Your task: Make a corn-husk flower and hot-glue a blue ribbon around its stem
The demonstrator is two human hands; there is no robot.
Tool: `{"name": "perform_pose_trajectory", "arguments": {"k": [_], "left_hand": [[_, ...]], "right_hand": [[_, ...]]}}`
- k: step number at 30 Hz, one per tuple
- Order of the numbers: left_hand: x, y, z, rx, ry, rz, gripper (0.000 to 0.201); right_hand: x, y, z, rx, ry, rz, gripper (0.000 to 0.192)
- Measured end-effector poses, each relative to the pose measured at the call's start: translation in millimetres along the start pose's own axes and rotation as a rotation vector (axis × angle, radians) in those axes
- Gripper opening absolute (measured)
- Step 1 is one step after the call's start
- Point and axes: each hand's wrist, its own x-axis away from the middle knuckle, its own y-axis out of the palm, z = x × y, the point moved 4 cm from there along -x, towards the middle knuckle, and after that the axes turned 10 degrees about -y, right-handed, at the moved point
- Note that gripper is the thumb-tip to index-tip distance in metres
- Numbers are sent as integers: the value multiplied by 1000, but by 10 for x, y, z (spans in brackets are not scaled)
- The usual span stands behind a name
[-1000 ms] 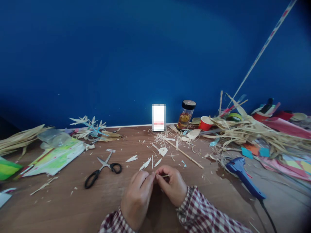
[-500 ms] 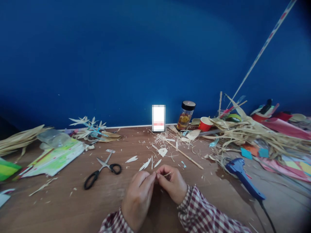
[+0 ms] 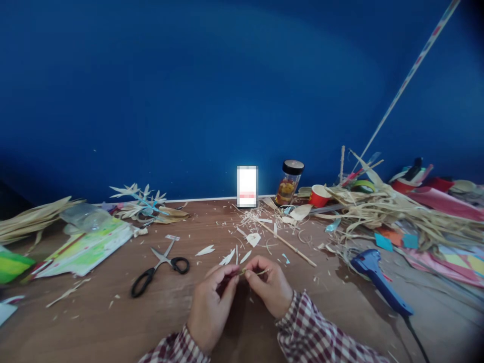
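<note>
My left hand (image 3: 212,307) and my right hand (image 3: 269,285) meet low in the middle of the wooden table (image 3: 113,327). Between their fingertips they pinch a thin pale straw strip (image 3: 254,273), which pokes out to the right over my right hand's fingers. Both wrists wear red and white checked sleeves. Just beyond my hands lie small leaf-shaped straw cuttings (image 3: 227,257). Black-handled scissors (image 3: 159,267) rest open to the left of my left hand.
A blue glue gun (image 3: 380,281) lies right, its cord running off the front edge. A straw heap (image 3: 393,212), red cup (image 3: 318,195), jar (image 3: 288,182) and lit phone (image 3: 247,186) stand at the back. Green paper sheets (image 3: 85,247) and straw flowers (image 3: 141,201) lie left. A thin stick (image 3: 289,244) lies mid-table.
My hands have stayed in place. My left fingers have opened slightly around the strip, and the view has tipped up a little.
</note>
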Motion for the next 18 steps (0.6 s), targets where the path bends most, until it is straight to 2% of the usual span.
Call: {"name": "perform_pose_trajectory", "arguments": {"k": [9, 18], "left_hand": [[63, -44, 183, -194, 108, 31, 13], [24, -17, 105, -160, 85, 40, 15]], "right_hand": [[27, 7, 43, 64, 8, -15, 15], [7, 10, 35, 44, 7, -5, 13]]}}
